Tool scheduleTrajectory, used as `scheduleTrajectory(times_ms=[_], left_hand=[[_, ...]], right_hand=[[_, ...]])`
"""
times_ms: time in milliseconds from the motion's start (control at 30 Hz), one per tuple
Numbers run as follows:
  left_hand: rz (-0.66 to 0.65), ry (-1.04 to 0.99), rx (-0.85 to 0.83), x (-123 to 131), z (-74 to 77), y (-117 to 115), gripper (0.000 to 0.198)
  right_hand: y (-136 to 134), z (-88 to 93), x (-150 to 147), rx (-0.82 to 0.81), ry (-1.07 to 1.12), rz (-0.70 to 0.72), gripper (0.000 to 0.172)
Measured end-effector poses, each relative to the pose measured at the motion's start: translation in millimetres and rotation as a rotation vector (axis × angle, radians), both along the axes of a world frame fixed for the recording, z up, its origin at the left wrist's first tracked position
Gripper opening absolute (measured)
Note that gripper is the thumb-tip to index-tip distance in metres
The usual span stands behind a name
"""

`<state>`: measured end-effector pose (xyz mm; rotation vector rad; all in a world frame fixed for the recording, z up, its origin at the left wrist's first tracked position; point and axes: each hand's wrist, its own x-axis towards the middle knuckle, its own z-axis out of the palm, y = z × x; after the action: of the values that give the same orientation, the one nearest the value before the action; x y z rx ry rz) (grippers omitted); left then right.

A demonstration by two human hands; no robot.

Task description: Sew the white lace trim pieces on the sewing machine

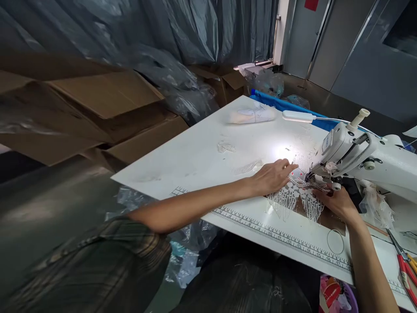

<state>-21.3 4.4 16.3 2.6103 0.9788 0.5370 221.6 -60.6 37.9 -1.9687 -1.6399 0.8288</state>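
White openwork lace (286, 198) lies under the head of a white sewing machine (352, 148), with its scalloped points hanging toward me. At the lace's left edge, my left hand (272, 177) is closed, thumb and fingers pinched on it just left of the needle area. My right hand (339, 202) grips the lace from the right, close below the presser foot; some of its fingertips are hidden by the lace and the machine. A band of small-holed trim (306, 183) runs across the lace between both hands. Bright lamp light falls just behind.
The white table (195, 161) carries a printed ruler (260, 226) along its front edge. A lamp (298, 116), a wrapped bundle (252, 115), lace scraps (226, 147), a ring (335, 241) and red-handled scissors (405, 274) lie around. Cardboard boxes (107, 95) stand left.
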Motion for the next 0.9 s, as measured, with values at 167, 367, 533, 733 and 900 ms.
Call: scheduleTrajectory(times_ms=[167, 367, 533, 733, 900], left_hand=[[-0.210, -0.003, 0.151, -2.2, -13.9, 5.9, 0.023], [-0.260, 0.049, 0.152, -0.7, -13.2, -6.6, 0.024], [-0.063, -0.133, -0.097, -2.1, 2.9, -14.5, 0.043], [0.058, -0.158, -0.652, -8.0, 21.5, -20.9, 0.074], [0.123, -0.116, -0.571, -9.5, 14.3, -18.3, 0.062]], right_hand=[[-2.1, -12.7, 0.2, 0.082, -0.016, -0.051, 0.034], [-8.8, -17.0, 11.6, -0.005, 0.151, -0.029, 0.031], [-12.0, -19.2, -9.6, -0.043, 0.443, -0.072, 0.039], [-13.2, -19.3, -36.5, -0.002, 0.532, 0.102, 0.064], [-15.4, -25.6, -22.3, 0.357, -0.003, 0.203, 0.035]])
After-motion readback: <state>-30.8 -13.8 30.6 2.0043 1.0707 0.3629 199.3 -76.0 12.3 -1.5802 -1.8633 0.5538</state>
